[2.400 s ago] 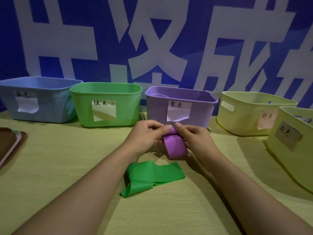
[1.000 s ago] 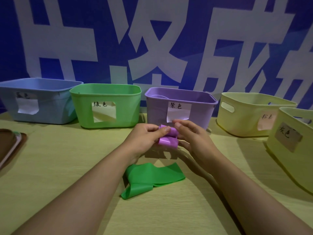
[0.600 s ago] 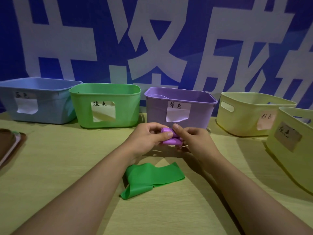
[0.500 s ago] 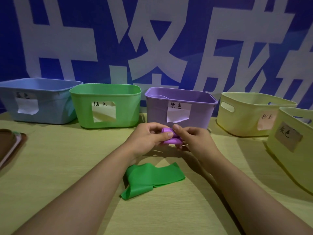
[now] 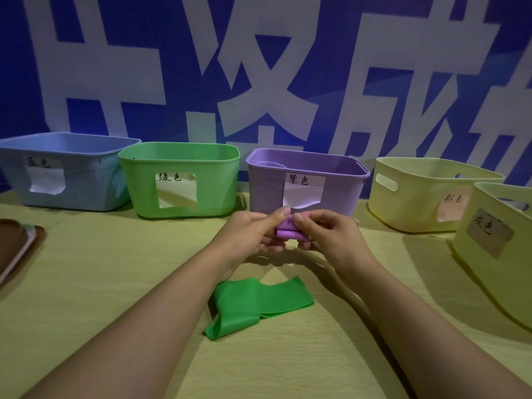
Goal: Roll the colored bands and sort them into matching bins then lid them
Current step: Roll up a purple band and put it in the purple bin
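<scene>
1. The left hand [image 5: 250,234] and right hand [image 5: 331,237] meet above the table [image 5: 115,283], just in front of the purple bin [image 5: 339,194], both forearms reaching in from the near edge.
2. Both hands pinch the purple band [image 5: 285,230], rolled into a small tight bundle, between thumbs and curled fingers; the thumb tips nearly touch on top of it.
3. The roll is held off the table, close to the purple bin's front wall and its paper label.
4. A green band [image 5: 259,303] lies loose and partly folded on the table, near the hands on the near side, under no grip.
5. The far row reads, left to right: blue bin [image 5: 80,180], green bin [image 5: 218,182], purple bin, and two yellow bins [image 5: 417,197], all without lids.
6. A brown tray [image 5: 14,249] sits at the left edge.
</scene>
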Tool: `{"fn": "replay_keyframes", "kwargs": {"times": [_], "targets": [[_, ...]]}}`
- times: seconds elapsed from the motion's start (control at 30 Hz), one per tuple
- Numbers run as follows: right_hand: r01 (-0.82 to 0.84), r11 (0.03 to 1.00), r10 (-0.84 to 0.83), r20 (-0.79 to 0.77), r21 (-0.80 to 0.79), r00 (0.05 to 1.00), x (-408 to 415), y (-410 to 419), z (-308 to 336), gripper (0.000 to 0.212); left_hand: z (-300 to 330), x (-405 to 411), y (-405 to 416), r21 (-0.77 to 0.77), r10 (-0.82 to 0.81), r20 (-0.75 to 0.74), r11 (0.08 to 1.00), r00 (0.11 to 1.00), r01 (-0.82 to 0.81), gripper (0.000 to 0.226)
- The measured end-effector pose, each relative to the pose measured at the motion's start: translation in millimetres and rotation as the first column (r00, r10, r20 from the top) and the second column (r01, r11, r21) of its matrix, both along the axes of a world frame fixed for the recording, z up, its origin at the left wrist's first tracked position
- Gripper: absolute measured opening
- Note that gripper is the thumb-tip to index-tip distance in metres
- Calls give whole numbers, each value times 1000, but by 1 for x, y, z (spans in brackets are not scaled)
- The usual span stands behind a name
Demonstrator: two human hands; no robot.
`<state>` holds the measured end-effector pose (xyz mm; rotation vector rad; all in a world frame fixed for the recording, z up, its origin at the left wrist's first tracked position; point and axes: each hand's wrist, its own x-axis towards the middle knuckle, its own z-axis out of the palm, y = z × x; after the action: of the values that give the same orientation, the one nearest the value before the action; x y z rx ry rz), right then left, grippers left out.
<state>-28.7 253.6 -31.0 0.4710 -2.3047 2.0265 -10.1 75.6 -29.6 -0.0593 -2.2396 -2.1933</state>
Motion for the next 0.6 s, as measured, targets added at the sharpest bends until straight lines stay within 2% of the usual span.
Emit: {"fn": "replay_keyframes", "kwargs": {"times": [0.23, 0.37, 0.47, 0.57, 0.6], "targets": [[-16, 1000, 17, 22, -27, 1000, 1, -1, -1, 23, 0, 3, -2, -36, 29, 1, 999, 1000, -29, 43], [-7, 1000, 9, 73, -29, 997, 3, -2, -1, 34, 2, 5, -1, -47, 31, 4, 998, 999, -31, 36], [-19, 999, 23, 147, -27, 989, 7, -5, 2, 49, 3, 4, -2, -2, 36, -5, 999, 999, -36, 29], [-51, 983, 98, 266, -177, 959, 13, -6, 4, 56, 3, 3, -3, 8, 34, -36, 999, 999, -34, 25], [-39, 984, 87, 272, -177, 958, 13, -6, 5, 57, 2, 3, -2, 9, 29, -48, 1000, 998, -29, 23]]}}
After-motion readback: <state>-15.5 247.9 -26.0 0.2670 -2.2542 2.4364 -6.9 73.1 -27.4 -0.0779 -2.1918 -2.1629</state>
